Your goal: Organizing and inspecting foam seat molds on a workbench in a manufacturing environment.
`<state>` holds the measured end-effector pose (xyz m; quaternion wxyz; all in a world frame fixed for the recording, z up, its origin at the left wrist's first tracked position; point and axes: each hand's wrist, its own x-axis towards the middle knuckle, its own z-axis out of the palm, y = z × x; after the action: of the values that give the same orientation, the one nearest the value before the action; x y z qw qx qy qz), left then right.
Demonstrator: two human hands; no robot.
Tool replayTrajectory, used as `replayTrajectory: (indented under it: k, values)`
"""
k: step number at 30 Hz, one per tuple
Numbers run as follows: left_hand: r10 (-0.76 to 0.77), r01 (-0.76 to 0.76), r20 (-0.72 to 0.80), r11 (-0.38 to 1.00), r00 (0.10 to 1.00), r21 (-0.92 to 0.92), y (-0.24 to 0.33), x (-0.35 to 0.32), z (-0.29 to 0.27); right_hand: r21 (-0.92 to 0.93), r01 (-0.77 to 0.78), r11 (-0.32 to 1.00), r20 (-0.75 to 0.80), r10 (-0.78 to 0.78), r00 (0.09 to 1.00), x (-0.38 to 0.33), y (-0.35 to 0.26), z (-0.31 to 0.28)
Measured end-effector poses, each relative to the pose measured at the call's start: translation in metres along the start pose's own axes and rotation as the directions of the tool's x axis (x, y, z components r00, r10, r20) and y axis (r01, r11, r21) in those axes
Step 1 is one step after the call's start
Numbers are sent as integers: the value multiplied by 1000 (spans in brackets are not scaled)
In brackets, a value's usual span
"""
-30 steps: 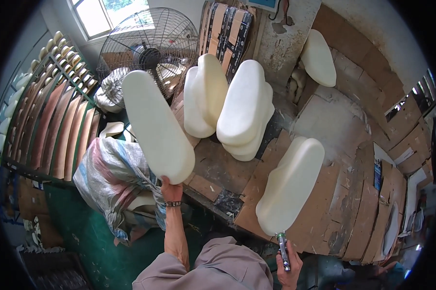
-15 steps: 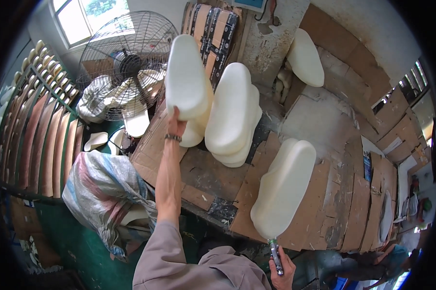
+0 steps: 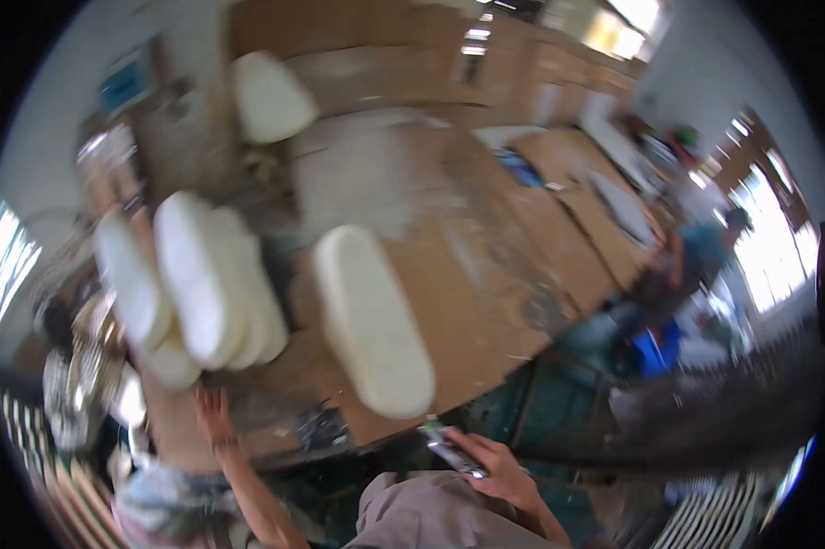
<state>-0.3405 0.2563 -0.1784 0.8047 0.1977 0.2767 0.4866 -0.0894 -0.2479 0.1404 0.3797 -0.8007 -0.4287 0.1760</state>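
My right hand (image 3: 504, 471) is wrapped round a short silver hand tool (image 3: 453, 450) with a green part at its tip; its exact kind is too blurred to tell. Just beyond that tip a long, rounded cream-white foam piece (image 3: 376, 320) lies on the cardboard-covered table. My left hand (image 3: 214, 416) is off the foam, fingers apart and nothing in them, close to the near end of the left stack. In that stack, one foam piece (image 3: 130, 279) rests on another. Beside it stands a second stack of similar foam pieces (image 3: 197, 284).
Cardboard (image 3: 485, 302) covers the table. Another white foam piece (image 3: 270, 96) leans at the back. At the right, a person in a blue top (image 3: 700, 252) stands by the table's far end. A woven sack (image 3: 170, 503) sits low at the left.
My left hand has let go of the foam piece it held over the left stack, and that piece now rests there. The view has swung right. My right hand still holds the tool.
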Motion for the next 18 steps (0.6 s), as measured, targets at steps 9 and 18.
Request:
replayTrajectory:
  k: [9, 18]
  values:
    - [-532, 587, -252, 758, 809, 285, -182, -239, 39, 218, -38, 975, 72, 23, 997, -79, 43, -63]
    - [-441, 464, -174, 723, 880, 513, -241, -214, 196, 60, -96, 994, -254, 108, 961, -182, 88, -80]
